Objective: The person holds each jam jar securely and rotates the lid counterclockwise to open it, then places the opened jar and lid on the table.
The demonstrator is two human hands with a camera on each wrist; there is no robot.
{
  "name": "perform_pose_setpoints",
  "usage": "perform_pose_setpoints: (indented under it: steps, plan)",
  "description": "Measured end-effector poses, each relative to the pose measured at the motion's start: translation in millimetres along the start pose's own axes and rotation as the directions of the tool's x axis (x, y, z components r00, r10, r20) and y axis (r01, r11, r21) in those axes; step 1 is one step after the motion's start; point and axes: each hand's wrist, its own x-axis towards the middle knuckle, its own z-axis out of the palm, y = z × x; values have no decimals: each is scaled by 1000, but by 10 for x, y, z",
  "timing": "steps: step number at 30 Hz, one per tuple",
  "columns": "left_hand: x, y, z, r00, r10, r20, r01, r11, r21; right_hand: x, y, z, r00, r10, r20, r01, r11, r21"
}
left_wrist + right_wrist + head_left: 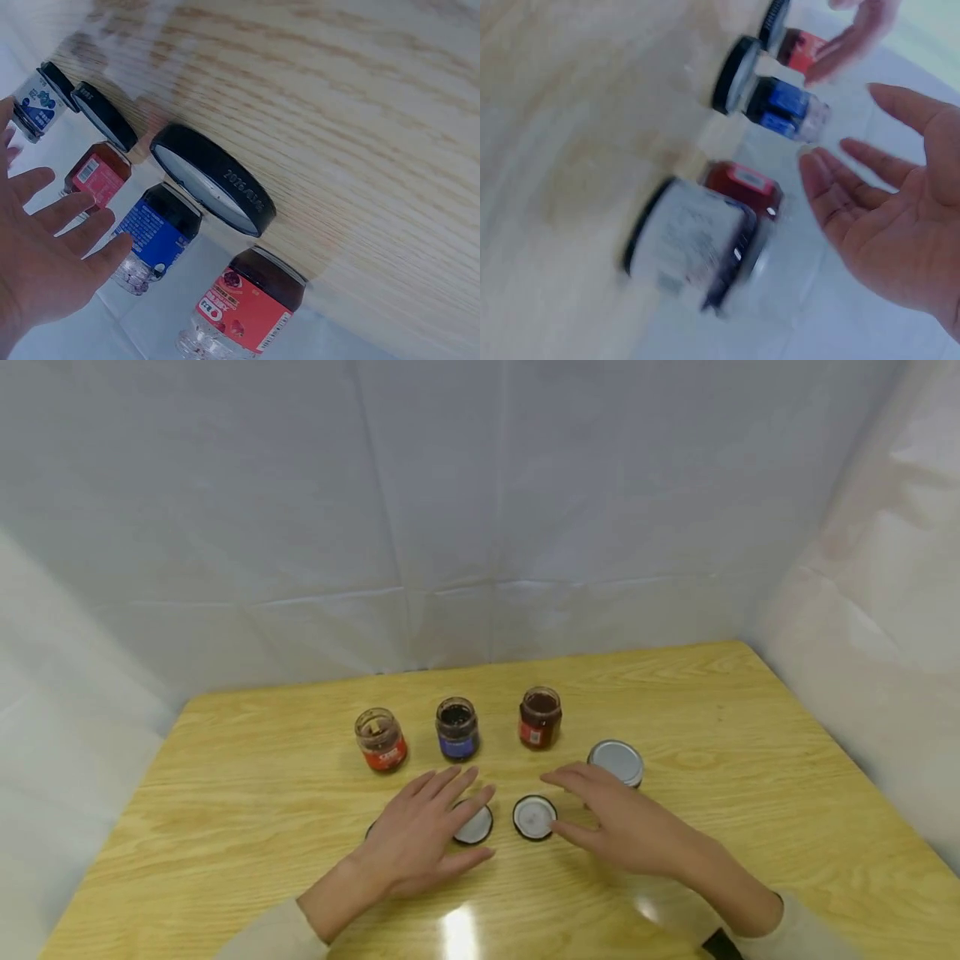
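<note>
My left hand is spread, palm down, over the front of the table, its fingers overlapping a black-rimmed jar lid. A sliver of another dark rim shows beside that hand, the rest hidden. A second upturned lid lies between the hands. My right hand has its fingers extended and holds nothing; its thumb tip is right at that lid's edge. Just beyond the right fingers stands a white-labelled jar, its top a silvery disc in the head view. Behind are open jars: red-labelled, blue-labelled and dark red.
The wooden table runs back to a pale sheet hung behind it. Another sheet hangs along the right side. Light-coloured sleeves cover both forearms. The right wrist view is blurred.
</note>
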Motion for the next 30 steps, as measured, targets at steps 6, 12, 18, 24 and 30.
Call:
perform_pose_setpoints:
  steps: [6,12,18,24,30]
  plan:
    - [49,40,-27,1000,6,-29,-7,1000,-29,-112,57,-209,995,-68,-68,64,996,-66]
    - [134,108,-61,1000,5,-21,-6,998,-65,-165,219,-316,988,-81,-129,57,981,-183]
    - [237,164,-82,999,30,-18,-31,999,-30,-182,377,-347,984,-85,-157,33,951,-307]
    - [336,214,-57,998,46,-38,-47,999,-13,-208,534,-360,984,-70,-164,2,924,-382]
    - [432,272,-22,999,45,-25,-45,999,0,-249,664,-353,983,-53,-174,-24,910,-414]
